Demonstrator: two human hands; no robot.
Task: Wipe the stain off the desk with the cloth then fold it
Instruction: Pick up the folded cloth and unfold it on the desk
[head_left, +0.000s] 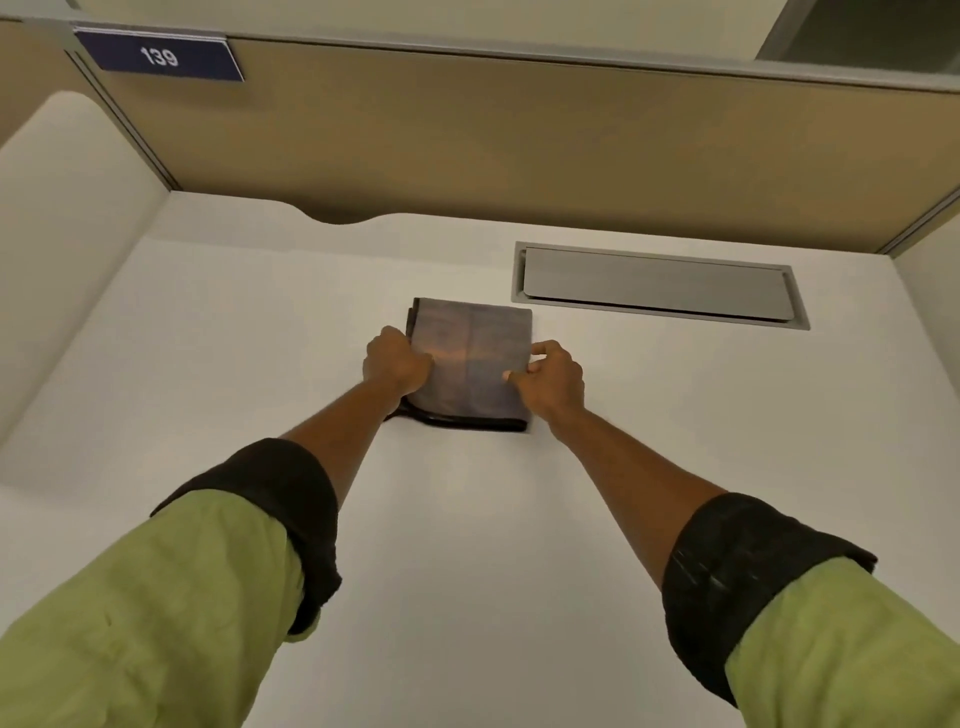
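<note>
Folded grey-purple cloth with a dark stitched hem lies flat on the white laminate desk, near its middle, squared into a compact rectangle several layers thick; dark hem shows along the near edge and curls out at the near-left corner. Left hand sits on the cloth's left edge, fingers curled down over it, gripping the layers there. Right hand is at the right edge, thumb and fingertips pinching the cloth near its near-right corner. Both forearms bare, light green sleeves with black lining rolled back to the elbow. Just beyond the cloth to the right, apart from it, a grey metal cable hatch is set flush into the desk, lid closed. Tan fabric partition panel stands along the back edge; a dark blue number plate reading 139 hangs at its upper left. Desk surface around the cloth looks clean, no mark discernible
</note>
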